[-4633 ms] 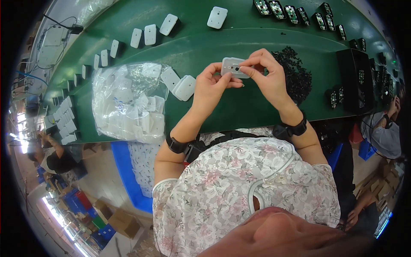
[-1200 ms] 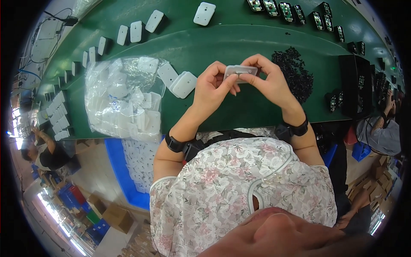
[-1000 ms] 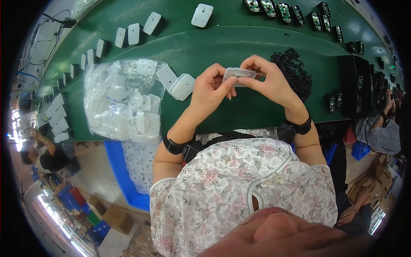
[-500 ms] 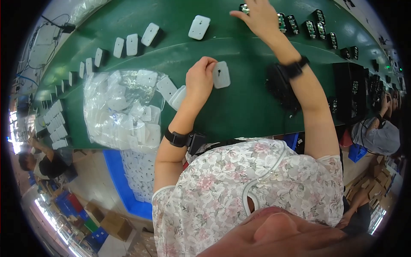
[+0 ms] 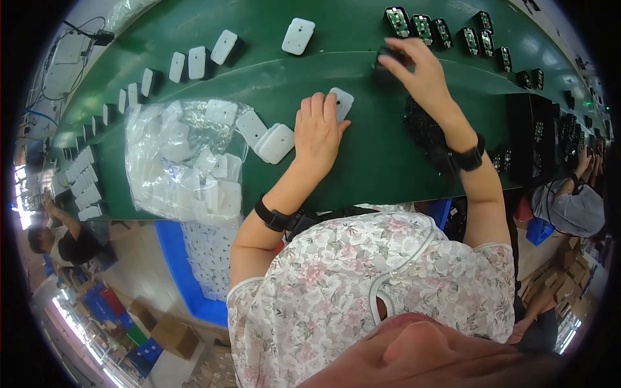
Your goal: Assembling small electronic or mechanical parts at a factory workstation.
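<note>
Over the green table, my left hand (image 5: 317, 134) is closed on a white plastic cover (image 5: 344, 102), whose far end shows past the fingertips. My right hand (image 5: 424, 76) grips a dark casing (image 5: 386, 70) between thumb and fingers; it is blurred, and its inside cannot be made out. Beside my left wrist lie loose white covers (image 5: 276, 143), overlapping one another. A clear plastic bag (image 5: 184, 165) full of similar white covers rests left of them. Beyond my right hand stands a row of black casings with green circuit boards (image 5: 422, 30).
White-topped pieces (image 5: 196, 63) form a curved line along the far left, with one white piece (image 5: 298, 36) apart at far centre. A black bin (image 5: 527, 139) sits on the right, near a dark bristly heap (image 5: 424, 132). A blue crate (image 5: 174, 271) stands below the table's edge.
My right hand has come back from the far row toward me, bringing a dark casing. The left hand has turned palm-down and right over the white cover, which is now tilted.
</note>
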A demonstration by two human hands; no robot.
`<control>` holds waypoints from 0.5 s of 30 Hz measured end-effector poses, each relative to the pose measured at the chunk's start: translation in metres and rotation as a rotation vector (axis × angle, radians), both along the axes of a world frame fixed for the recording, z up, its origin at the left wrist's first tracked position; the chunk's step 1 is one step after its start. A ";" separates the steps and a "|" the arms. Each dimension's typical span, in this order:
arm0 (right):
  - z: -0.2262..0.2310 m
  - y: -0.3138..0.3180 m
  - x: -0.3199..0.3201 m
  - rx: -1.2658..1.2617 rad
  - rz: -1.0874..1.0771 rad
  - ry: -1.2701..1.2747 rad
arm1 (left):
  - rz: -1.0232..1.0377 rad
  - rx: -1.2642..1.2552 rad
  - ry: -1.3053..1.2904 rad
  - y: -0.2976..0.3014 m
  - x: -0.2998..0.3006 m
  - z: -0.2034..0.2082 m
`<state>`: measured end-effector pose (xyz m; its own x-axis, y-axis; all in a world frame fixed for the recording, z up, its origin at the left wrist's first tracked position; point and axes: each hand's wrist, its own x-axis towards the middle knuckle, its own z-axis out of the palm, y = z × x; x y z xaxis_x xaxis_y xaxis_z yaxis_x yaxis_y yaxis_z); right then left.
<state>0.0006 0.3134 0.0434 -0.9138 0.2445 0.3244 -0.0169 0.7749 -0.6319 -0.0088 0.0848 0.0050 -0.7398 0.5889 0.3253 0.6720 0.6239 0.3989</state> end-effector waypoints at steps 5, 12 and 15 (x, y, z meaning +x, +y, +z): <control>0.008 0.003 0.047 0.272 0.135 -0.008 | -0.254 0.153 -0.013 -0.013 -0.013 -0.008; 0.013 -0.029 0.053 -0.046 0.303 0.006 | -0.198 0.446 -0.206 -0.023 -0.013 -0.011; -0.007 -0.045 0.049 -0.069 0.341 0.031 | -0.178 0.473 -0.165 -0.029 -0.015 0.001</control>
<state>0.0499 0.2680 0.0363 -0.9366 -0.0504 0.3467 -0.2873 0.6769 -0.6777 -0.0239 0.0553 0.0061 -0.7055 0.5272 0.4736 0.6557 0.2319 0.7185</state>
